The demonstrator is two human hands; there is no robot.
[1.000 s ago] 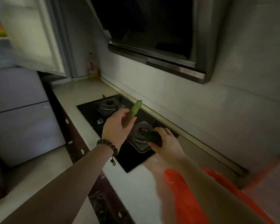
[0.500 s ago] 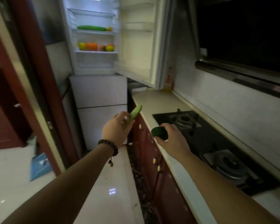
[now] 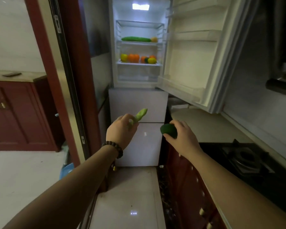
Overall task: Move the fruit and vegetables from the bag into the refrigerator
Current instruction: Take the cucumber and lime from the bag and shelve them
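Note:
My left hand grips a pale green pod-shaped vegetable that sticks up to the right. My right hand holds a dark green round fruit. Both are raised in front of the refrigerator, whose upper compartment stands open and lit. Inside, a long cucumber lies on the middle shelf beside a small yellowish fruit. The shelf below carries oranges and yellow fruits. The bag is out of view.
The open fridge door swings out to the right above the pale countertop. A black gas hob sits at the right. Dark red cabinets run below it. A red door frame stands at the left.
The view has swung left from the hob and wall to face the open fridge. Both hands keep their items and now sit in front of the fridge's lower drawers.

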